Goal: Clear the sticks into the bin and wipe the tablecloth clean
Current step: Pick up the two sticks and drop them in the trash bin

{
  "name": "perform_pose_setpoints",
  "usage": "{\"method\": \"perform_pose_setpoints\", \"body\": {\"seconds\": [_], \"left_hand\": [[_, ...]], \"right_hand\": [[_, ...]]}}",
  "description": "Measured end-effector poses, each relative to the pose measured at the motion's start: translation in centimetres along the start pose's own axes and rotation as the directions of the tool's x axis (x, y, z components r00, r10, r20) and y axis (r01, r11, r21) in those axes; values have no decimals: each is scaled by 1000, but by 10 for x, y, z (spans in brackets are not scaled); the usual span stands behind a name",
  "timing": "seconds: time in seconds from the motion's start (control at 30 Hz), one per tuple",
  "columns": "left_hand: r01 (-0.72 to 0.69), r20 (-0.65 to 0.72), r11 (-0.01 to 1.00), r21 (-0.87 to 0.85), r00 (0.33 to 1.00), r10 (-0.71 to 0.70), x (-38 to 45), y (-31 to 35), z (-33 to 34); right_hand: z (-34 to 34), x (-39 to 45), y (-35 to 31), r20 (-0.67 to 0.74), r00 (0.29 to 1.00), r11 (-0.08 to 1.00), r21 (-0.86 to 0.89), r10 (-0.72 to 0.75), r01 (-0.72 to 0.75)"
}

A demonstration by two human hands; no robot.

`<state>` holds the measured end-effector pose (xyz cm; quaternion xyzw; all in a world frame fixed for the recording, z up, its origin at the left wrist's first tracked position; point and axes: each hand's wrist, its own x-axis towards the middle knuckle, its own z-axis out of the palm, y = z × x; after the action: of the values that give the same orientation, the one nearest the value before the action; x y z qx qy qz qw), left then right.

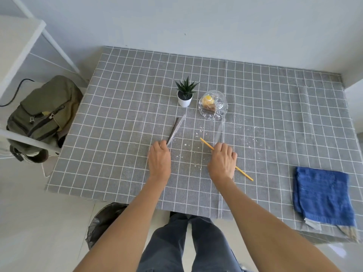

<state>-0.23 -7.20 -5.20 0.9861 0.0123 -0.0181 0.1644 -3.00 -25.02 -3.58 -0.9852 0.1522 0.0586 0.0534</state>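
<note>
On the checked tablecloth point(125, 107), the left hand point(159, 161) pinches the brown stick point(173, 128); the right hand point(222, 163) closes over the yellow stick point(206, 143). Best lift both cleanly above the crumbs point(188, 152), then drop them into the bin point(104, 220) at the worktop's near edge.

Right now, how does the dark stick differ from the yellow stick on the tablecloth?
The dark stick is brown and lies beside a clear wrapper; the yellow stick looks longer and bare. The dark one angles up-right from the left hand; the yellow one passes under the right hand. Both are thin and lie on the tablecloth.
</note>
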Motion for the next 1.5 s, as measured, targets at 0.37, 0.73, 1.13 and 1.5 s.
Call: {"method": "perform_pose_setpoints", "body": {"seconds": [0.37, 0.73, 1.13, 1.5], "left_hand": [[85, 90, 985, -151, 993, -72, 5, 1, -19], [362, 150, 800, -479, 931, -331, 1, -15, -25], [563, 303, 358, -745, 764, -570, -98, -52, -45], [538, 290, 66, -841, 549, -784, -241, -75, -40]], "right_hand": [[-6, 0, -3, 121, 971, 916, 325, 207, -236], [-17, 3, -15, 299, 933, 807, 489, 202, -331], [-43, -41, -59, 417, 900, 741, 644, -128, -193], [-35, -134, -86, 488, 764, 746, 666, -422, -14]]}}
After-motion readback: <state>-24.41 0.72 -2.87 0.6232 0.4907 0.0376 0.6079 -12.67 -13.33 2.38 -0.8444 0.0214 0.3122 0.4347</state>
